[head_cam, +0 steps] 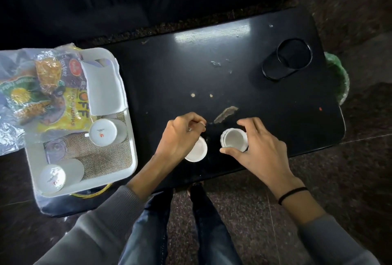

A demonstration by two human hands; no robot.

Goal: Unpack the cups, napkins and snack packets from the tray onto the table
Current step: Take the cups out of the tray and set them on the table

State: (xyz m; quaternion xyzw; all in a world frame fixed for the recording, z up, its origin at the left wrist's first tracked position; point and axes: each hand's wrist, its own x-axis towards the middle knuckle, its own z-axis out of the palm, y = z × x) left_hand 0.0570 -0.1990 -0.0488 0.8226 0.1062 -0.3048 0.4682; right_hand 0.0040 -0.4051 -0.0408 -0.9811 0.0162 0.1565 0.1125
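A white tray (129, 143) sits at the left end of the black table (244, 69). In it lie two stacks of white paper cups on their sides (104, 132) (56, 176), white napkins (105, 88) and snack packets (70, 107). My right hand (256, 148) grips a short stack of upright white cups (234, 140) on the table near its front edge. My left hand (180, 137) rests over a single white cup (197, 151) beside it, fingers curled above the rim; whether it grips the cup is unclear.
A black round container (286, 59) stands at the table's far right. Crumbs and a torn scrap (226, 113) lie mid-table. Clear plastic wrap (12, 133) spills off the tray's left side. My legs are below the table's front edge.
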